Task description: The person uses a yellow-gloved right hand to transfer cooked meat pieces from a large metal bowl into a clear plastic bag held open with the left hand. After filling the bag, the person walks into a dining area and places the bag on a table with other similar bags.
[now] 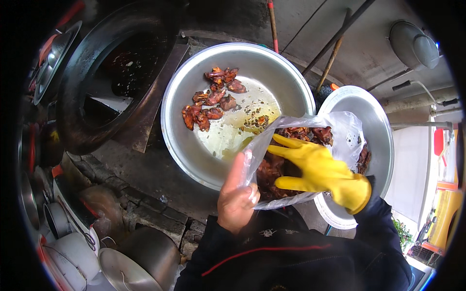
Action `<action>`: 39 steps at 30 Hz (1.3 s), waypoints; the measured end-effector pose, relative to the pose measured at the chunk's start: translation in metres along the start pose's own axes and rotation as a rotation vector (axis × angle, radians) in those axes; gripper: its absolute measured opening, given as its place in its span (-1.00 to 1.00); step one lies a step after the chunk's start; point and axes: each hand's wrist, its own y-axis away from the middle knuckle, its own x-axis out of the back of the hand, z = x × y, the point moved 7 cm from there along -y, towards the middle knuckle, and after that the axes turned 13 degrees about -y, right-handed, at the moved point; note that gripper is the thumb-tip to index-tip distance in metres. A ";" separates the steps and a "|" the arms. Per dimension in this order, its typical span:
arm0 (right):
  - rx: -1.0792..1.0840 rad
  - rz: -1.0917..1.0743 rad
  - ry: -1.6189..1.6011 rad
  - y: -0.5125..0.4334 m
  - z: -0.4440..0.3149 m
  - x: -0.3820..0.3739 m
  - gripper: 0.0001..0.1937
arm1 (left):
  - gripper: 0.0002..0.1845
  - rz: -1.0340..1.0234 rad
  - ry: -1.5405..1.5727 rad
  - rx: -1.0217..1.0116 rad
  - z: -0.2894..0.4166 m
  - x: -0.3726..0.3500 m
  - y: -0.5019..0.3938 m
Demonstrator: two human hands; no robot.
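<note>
My bare left hand (238, 196) grips the edge of a clear plastic bag (344, 127) that holds dark reddish-brown cooked meat pieces (271, 165). My right hand (313, 167), in a yellow rubber glove, reaches over the bag's mouth with fingers spread; nothing shows between them. Beyond the bag, a large metal basin (233, 145) has several browned meat pieces (214, 98) on its left side and yellowish oil with dark bits on its bottom. Under the bag's right side, a second metal basin (378, 145) holds more dark meat (364, 160).
A big blackened wok (72, 120) stands at the upper left. Metal pots (153, 251) and lids crowd the lower left beside a brick edge (160, 218). Long poles (333, 54) lean near the wall, where a metal ladle or scoop (407, 42) is also seen.
</note>
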 end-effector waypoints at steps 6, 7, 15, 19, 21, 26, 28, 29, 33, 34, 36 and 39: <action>0.019 0.197 -0.153 -0.038 -0.002 0.092 -0.43 | -0.08 -0.012 0.081 0.125 -0.021 0.008 0.007; 0.147 0.191 -0.075 -0.064 0.004 0.095 -0.43 | -0.09 -0.045 0.070 0.120 -0.023 0.006 0.009; 0.397 -0.117 0.546 -0.273 0.128 -0.022 -0.11 | -0.38 -0.073 -0.163 0.323 -0.023 0.007 0.032; 0.562 0.013 0.618 -0.306 0.149 -0.061 -0.14 | -0.45 -0.209 -0.231 0.122 -0.010 -0.001 0.029; 0.531 -0.017 0.610 -0.320 0.160 -0.075 -0.15 | -0.46 -0.241 0.008 0.039 -0.006 -0.010 0.029; 0.421 -0.066 0.531 -0.343 0.178 -0.094 -0.18 | -0.47 -0.162 0.050 -0.058 -0.007 -0.017 0.030; 0.383 -0.079 0.497 -0.348 0.182 -0.097 -0.19 | -0.48 -0.102 -0.054 -0.039 -0.006 -0.016 0.031; 0.365 -0.085 0.485 -0.350 0.184 -0.099 -0.19 | -0.49 -0.048 -0.135 -0.012 -0.007 -0.014 0.032; 0.314 -0.098 0.437 -0.355 0.188 -0.100 -0.21 | -0.52 0.018 -0.169 0.005 -0.005 -0.013 0.030; 0.304 -0.099 0.426 -0.357 0.189 -0.100 -0.22 | -0.52 0.023 -0.159 -0.004 -0.004 -0.014 0.029; 0.279 -0.102 0.406 -0.359 0.190 -0.100 -0.23 | -0.51 0.037 -0.129 -0.028 -0.003 -0.015 0.029; 0.252 -0.105 0.383 -0.362 0.191 -0.100 -0.24 | -0.50 0.024 -0.076 -0.015 -0.006 -0.015 0.030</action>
